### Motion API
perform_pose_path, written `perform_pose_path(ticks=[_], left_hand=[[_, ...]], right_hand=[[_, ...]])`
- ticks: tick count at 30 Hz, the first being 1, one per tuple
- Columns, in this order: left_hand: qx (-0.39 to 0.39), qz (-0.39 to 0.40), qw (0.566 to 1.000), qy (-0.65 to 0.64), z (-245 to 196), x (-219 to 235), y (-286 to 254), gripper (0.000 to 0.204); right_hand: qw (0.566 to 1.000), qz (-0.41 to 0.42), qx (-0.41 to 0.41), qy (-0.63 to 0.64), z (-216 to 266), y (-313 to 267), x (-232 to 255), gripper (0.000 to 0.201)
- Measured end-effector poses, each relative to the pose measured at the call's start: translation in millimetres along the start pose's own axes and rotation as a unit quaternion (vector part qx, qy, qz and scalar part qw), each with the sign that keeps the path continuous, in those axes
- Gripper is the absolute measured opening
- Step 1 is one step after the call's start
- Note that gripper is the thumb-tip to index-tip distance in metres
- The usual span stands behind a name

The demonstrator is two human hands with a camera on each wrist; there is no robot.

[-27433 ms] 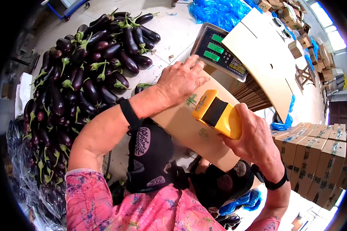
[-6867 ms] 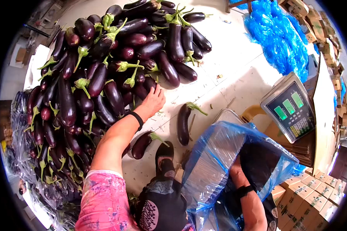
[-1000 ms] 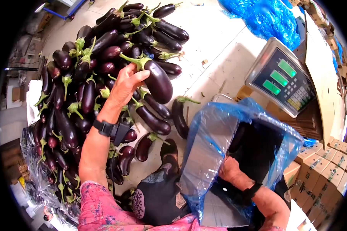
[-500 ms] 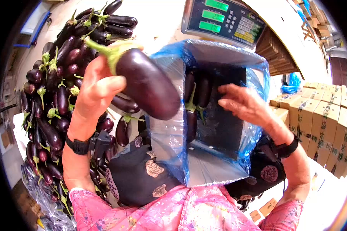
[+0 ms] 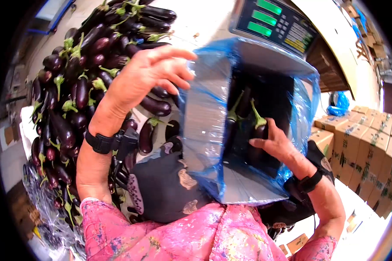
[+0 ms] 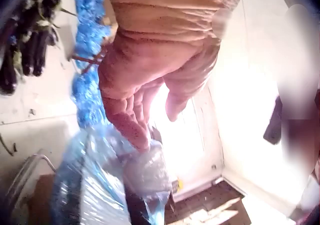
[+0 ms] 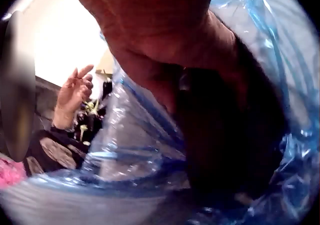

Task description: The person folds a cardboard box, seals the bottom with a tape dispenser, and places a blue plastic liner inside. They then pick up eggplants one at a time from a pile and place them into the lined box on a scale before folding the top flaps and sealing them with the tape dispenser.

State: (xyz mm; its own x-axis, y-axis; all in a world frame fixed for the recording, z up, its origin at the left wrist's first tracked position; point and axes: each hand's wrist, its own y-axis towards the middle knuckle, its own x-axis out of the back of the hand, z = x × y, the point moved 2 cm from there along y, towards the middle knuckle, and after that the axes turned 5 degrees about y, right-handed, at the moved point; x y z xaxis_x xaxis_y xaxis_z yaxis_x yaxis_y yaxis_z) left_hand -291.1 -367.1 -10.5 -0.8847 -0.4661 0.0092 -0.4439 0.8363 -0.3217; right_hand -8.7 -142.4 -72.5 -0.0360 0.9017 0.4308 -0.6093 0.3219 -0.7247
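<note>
A box lined with thin blue plastic [image 5: 204,117] stands in front of the person, its flaps spread. Within its dark inside, the right hand [image 5: 279,142] has thumb and fingers about an eggplant [image 5: 260,131] whose green stem points up. Beside it lies another eggplant [image 5: 231,127]. The left hand [image 5: 150,75] hovers over the box's left edge, fingers loosely bent and empty. In the left wrist view, that hand [image 6: 155,60] hangs above the plastic [image 6: 100,180]. The right wrist view shows the right hand [image 7: 165,40] dark against the plastic; its fingertips are hard to see.
A large heap of eggplants [image 5: 65,126] covers the floor on the left. Beyond the box stands a scale [image 5: 270,26] with green displays. Stacked cartons [image 5: 357,152] are at the right, with blue plastic [image 5: 339,104] behind them.
The large eggplant has left the left hand, and that hand's fingers have spread. The right hand has moved lower into the box, where it grips an eggplant.
</note>
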Motion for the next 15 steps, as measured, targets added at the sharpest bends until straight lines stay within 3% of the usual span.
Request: perform_pose_path(ticks=[2, 3, 4, 6, 8, 9, 11, 13, 15], left_hand=[[-0.014, -0.09, 0.992, -0.091, 38, 42, -13, 0.038], [-0.002, -0.165, 0.984, -0.065, 62, 55, -21, 0.035], [0.039, -0.218, 0.974, -0.051, 93, 67, -28, 0.034], [0.088, -0.262, 0.96, -0.049, 155, 76, -52, 0.036], [0.12, -0.283, 0.951, -0.039, 214, 65, -79, 0.031], [0.143, -0.274, 0.95, -0.034, 232, 52, -93, 0.029], [0.221, -0.254, 0.941, -0.021, 298, 20, -119, 0.027], [0.202, -0.223, 0.945, 0.132, 348, -15, -138, 0.032], [0.254, -0.227, 0.94, 0.019, 351, -44, -149, 0.032]], right_hand=[[0.998, 0.007, -0.053, -0.04, -8, 17, -17, 0.072], [0.994, 0.029, -0.094, -0.056, -5, 27, -24, 0.067], [0.999, -0.022, -0.01, -0.044, -49, 52, -44, 0.067], [1.0, 0.01, 0.002, -0.026, -58, 73, -56, 0.067], [0.995, 0.068, 0.056, 0.04, -71, 86, -69, 0.068], [0.994, 0.03, 0.097, -0.034, -92, 96, -74, 0.067], [0.984, 0.098, 0.142, 0.035, -113, 112, -73, 0.07], [0.983, 0.072, 0.151, -0.072, -119, 115, -65, 0.069], [0.977, 0.061, 0.143, -0.145, -127, 117, -61, 0.068]])
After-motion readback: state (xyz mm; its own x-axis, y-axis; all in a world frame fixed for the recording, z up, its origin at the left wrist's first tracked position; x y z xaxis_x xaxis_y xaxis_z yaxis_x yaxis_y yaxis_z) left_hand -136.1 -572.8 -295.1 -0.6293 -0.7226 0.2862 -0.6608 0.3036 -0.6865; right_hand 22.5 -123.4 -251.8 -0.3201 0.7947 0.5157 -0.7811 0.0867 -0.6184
